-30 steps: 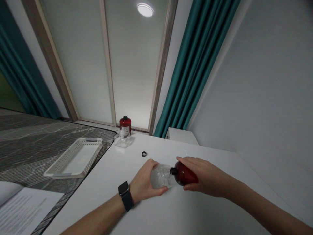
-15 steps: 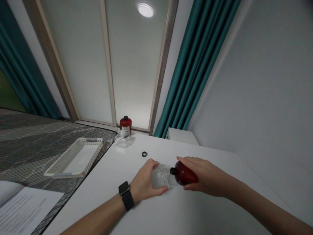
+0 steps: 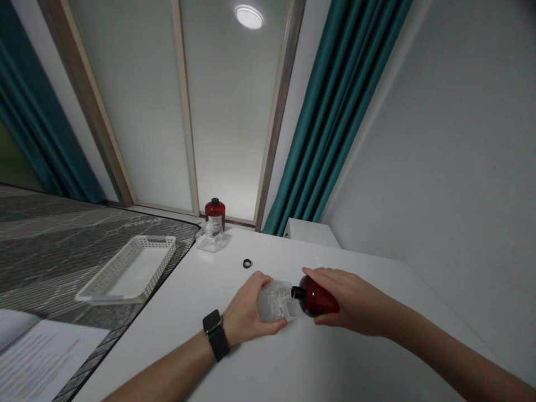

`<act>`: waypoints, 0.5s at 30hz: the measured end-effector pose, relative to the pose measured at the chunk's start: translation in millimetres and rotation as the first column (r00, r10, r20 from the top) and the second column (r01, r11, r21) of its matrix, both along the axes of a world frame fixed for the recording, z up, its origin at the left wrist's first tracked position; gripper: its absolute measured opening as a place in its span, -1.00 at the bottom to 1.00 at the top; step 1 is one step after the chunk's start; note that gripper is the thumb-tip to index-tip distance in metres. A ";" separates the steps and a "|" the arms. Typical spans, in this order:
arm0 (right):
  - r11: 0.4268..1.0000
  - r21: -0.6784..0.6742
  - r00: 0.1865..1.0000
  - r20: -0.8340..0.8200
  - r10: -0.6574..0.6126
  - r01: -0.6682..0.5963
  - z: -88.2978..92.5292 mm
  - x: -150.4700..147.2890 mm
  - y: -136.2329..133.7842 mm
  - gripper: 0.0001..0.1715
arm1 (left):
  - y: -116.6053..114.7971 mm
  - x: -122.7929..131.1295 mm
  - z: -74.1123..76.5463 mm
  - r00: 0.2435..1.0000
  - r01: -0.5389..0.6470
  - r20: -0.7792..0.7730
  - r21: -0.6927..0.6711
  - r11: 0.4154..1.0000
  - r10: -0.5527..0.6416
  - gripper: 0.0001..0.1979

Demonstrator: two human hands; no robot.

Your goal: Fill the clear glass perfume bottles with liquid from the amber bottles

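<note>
My left hand (image 3: 251,310), with a dark watch at its wrist, is wrapped round a clear container (image 3: 276,301) on the white table. In my right hand (image 3: 347,301) is a dark red bottle (image 3: 317,297), tipped on its side. Its open black neck points left, over the right part of the clear container. Whether liquid is leaving the neck I cannot tell. A small black ring (image 3: 247,263) lies on the table just beyond my left hand.
At the table's far left corner stand another red bottle (image 3: 215,210) with a black cap and a clear plastic piece (image 3: 211,242). Left of the table are a white basket (image 3: 125,273) and printed papers (image 3: 54,357). A white cabinet (image 3: 312,231) stands behind.
</note>
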State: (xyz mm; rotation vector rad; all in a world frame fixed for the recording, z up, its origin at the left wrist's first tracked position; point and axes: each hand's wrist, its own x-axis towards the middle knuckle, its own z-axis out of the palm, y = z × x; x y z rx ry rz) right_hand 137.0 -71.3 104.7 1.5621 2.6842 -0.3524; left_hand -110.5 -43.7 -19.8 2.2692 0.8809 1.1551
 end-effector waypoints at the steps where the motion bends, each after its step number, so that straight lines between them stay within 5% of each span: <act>1: 1.000 0.004 1.000 -0.001 0.004 -0.004 -0.4 0.2 0.0 0.02 | -0.1 0.0 0.4 1.000 0.003 0.000 -0.003 1.000 -0.003 -0.40; 15: 1.000 0.008 1.000 -0.021 0.003 -0.002 1.9 -1.5 -0.5 0.00 | -1.0 -0.2 2.5 1.000 -0.012 0.014 0.003 1.000 0.012 -0.43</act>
